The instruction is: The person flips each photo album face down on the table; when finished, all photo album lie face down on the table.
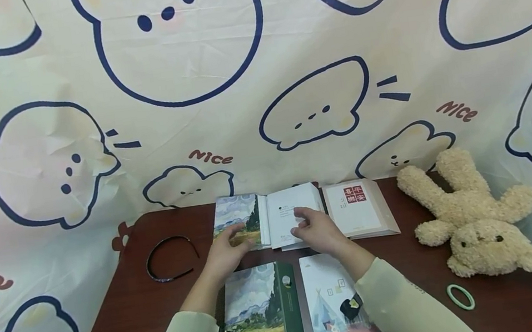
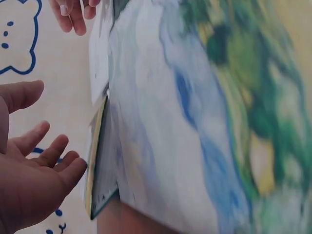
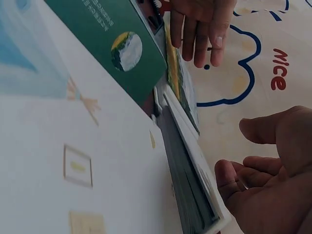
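A painted landscape panel [image 1: 232, 215], a white page with small print [image 1: 292, 213] and a white cover with red characters [image 1: 370, 214] lie in a row at the back of the table. Whether these are joined I cannot tell. My left hand [image 1: 225, 254] hovers at the painted panel, its fingers loosely bent around nothing. Over the white page is my right hand [image 1: 322, 231], thumb and forefinger apart. In the wrist views, the left hand [image 2: 39, 180] and right hand [image 3: 273, 175] are near the book edges, holding nothing.
Closer to me lie a photo album [image 1: 255, 313] with a green spine and a white illustrated book [image 1: 318, 277]. A black headband [image 1: 149, 265] is at the left. A plush toy [image 1: 474, 211] and a green ring [image 1: 449, 294] are at the right. A patterned cloth hangs behind.
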### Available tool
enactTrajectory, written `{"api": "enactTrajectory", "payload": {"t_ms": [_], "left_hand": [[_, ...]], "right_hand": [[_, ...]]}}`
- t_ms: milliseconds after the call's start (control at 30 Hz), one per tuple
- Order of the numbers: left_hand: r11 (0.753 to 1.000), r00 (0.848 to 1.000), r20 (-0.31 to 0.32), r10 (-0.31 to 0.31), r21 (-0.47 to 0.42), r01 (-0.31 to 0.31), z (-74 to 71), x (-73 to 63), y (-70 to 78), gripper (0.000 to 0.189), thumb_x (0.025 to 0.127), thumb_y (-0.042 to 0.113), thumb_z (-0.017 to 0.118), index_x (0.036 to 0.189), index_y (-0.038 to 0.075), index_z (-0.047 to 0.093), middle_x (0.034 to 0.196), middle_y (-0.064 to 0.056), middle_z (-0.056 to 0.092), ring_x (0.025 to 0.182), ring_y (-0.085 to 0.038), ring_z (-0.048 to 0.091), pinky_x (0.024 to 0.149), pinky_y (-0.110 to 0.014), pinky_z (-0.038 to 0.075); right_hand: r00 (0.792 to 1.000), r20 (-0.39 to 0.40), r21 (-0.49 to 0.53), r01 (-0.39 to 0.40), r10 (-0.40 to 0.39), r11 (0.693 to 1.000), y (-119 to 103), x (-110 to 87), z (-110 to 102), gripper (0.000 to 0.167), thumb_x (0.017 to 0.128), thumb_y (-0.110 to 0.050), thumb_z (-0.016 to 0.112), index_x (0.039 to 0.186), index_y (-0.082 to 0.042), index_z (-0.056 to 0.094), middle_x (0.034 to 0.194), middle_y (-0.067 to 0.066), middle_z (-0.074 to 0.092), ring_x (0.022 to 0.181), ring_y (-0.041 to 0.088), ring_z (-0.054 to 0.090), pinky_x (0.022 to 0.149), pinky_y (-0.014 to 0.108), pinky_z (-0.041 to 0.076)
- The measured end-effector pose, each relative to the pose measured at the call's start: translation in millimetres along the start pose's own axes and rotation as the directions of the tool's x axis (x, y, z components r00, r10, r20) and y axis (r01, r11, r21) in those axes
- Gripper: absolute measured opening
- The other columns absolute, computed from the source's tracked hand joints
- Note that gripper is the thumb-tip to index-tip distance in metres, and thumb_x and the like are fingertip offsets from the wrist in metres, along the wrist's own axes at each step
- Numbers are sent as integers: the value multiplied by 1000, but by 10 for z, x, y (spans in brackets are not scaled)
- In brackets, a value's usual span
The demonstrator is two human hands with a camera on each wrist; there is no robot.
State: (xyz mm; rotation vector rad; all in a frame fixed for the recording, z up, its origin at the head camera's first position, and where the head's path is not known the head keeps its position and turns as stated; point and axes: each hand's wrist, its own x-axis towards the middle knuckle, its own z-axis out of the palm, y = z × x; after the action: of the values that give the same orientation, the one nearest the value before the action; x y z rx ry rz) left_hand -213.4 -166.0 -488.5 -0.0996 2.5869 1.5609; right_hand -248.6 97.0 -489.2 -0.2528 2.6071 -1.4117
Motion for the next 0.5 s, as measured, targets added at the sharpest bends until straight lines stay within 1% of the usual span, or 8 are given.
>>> {"api": "enactTrajectory", "payload": {"t_ms": [33,133,267,500], "left_hand": [[1000,1000,-8,8,14,-8,-23,-5,-19,58,101,26,70,154,13,50,159,-17,43,140,-41,47,102,-60,48],[1000,1000,-29,5,31,-4,-83,-21,-59,58,100,28,70,153,13,51,159,-16,43,140,-41,46,102,-61,47],[999,999,-49,-2,40,4,-150,-31,-92,58,100,27,71,153,14,52,161,-16,40,144,-40,41,106,-63,43],[999,996,-84,-27,44,30,-241,-48,-123,58,100,23,69,153,10,49,160,-21,35,143,-44,39,108,-65,41]], "right_hand": [[1000,8,-1,2,-2,1000,-11,7,28,59,98,-26,71,152,-10,53,134,10,66,111,23,65,93,42,56],[999,30,-3,23,-23,1000,-34,29,116,59,97,-25,71,151,-8,53,136,11,66,110,23,66,91,42,57],[997,55,6,54,-54,999,-74,65,233,59,98,-23,71,150,-5,53,138,13,65,112,26,67,91,44,57],[993,99,51,52,-57,997,-190,108,399,60,100,-24,69,153,-6,49,142,12,62,121,29,64,96,47,55]]}}
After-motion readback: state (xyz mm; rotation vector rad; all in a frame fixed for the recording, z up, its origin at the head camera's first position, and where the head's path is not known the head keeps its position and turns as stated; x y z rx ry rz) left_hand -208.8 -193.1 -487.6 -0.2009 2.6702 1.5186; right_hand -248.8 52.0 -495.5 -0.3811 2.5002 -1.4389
